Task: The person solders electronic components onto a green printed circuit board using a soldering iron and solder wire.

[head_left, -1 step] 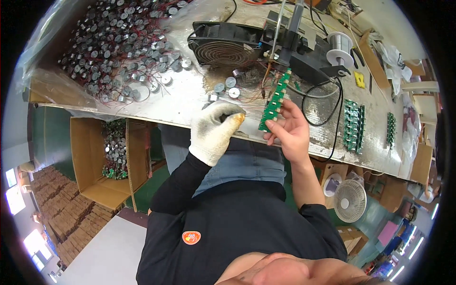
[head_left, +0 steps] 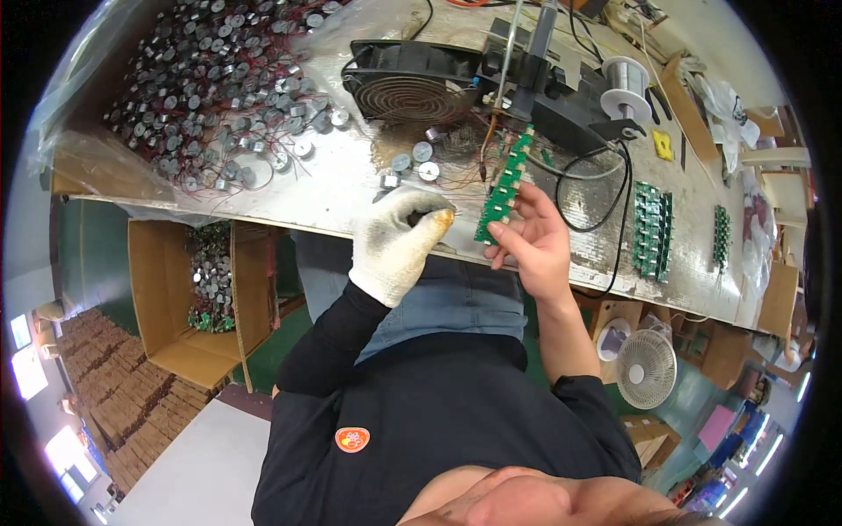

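Note:
My bare right hand (head_left: 535,235) grips the lower end of a long green circuit board strip (head_left: 503,188), thumb on top. The strip is tilted, its far end close to the soldering stand's tip. White parts sit in a row along it. My left hand (head_left: 399,232), in a white glove with a stained thumb tip, is closed in a pinch just left of the strip. What it pinches, if anything, is too small to make out. Beyond it lie a few small round metal motors (head_left: 401,162) with thin reddish wires.
A black fan (head_left: 412,83) stands behind my hands, next to a soldering stand (head_left: 535,66) with a solder wire spool (head_left: 625,88). A heap of wired motors (head_left: 219,79) covers the bench's left. More green boards (head_left: 649,230) lie right; a cardboard box (head_left: 175,289) sits below.
The bench and the things on it sit very slightly further left in the picture. Both hands keep the same pose, and the board strip stays in my right hand.

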`<action>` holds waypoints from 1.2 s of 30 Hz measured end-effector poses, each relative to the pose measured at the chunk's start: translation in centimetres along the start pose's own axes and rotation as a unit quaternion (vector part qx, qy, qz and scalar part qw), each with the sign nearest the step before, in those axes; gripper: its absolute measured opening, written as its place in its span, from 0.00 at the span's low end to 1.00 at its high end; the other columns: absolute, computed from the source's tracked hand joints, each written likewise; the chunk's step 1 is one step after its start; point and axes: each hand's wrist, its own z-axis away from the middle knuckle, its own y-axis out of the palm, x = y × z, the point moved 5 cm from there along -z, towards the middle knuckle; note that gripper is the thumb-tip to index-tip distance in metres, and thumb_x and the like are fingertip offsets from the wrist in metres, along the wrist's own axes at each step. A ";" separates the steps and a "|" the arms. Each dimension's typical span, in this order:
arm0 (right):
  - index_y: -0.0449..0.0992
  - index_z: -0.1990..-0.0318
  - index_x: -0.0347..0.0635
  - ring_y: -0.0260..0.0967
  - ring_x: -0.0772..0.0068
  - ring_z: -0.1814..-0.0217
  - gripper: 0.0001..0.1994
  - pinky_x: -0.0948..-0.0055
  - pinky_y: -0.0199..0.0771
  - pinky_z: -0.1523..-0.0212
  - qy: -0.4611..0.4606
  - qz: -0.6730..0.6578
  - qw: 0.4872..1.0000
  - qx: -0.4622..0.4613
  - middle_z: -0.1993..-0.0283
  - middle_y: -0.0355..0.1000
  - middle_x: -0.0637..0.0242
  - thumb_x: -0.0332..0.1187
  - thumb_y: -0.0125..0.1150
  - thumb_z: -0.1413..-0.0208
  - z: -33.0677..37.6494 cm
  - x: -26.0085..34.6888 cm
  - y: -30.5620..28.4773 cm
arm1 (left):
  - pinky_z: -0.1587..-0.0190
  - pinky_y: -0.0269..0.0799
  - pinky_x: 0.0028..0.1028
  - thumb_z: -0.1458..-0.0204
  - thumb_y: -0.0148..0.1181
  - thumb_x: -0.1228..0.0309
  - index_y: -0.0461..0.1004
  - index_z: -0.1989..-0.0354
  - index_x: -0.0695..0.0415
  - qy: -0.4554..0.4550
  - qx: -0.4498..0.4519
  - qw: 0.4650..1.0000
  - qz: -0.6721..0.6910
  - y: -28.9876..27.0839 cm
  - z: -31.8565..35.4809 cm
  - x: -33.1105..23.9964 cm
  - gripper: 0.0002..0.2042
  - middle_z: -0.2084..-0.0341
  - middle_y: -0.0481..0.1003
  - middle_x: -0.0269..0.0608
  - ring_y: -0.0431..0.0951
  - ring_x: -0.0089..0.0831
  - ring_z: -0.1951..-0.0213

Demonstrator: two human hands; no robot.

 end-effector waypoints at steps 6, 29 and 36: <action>0.55 0.41 0.32 0.73 0.72 0.71 0.27 0.80 0.73 0.80 0.008 -0.024 1.000 0.009 0.51 0.65 0.54 0.16 0.57 0.49 0.0 0.3 0.2 | 0.69 0.70 0.21 0.49 0.58 0.73 0.76 0.65 0.66 -0.082 0.021 0.996 0.007 1.8 -0.3 0.1 0.08 0.76 0.76 0.40 0.74 0.20 0.73; 0.55 0.42 0.31 0.72 0.75 0.73 0.25 0.81 0.73 0.81 0.011 -0.041 0.999 0.019 0.54 0.67 0.56 0.20 0.58 0.47 -1.0 0.3 0.1 | 0.65 0.70 0.22 0.47 0.58 0.72 0.75 0.65 0.66 -0.028 0.045 0.996 -0.077 2.7 -0.4 -0.9 0.08 0.74 0.76 0.40 0.74 0.21 0.71; 0.55 0.42 0.31 0.72 0.76 0.72 0.26 0.81 0.74 0.80 0.007 -0.042 0.999 0.017 0.54 0.67 0.56 0.18 0.58 0.48 -0.8 0.5 0.2 | 0.65 0.71 0.21 0.47 0.58 0.72 0.75 0.64 0.66 -0.073 0.044 0.996 -0.020 2.8 -0.5 -0.7 0.08 0.73 0.76 0.38 0.74 0.20 0.70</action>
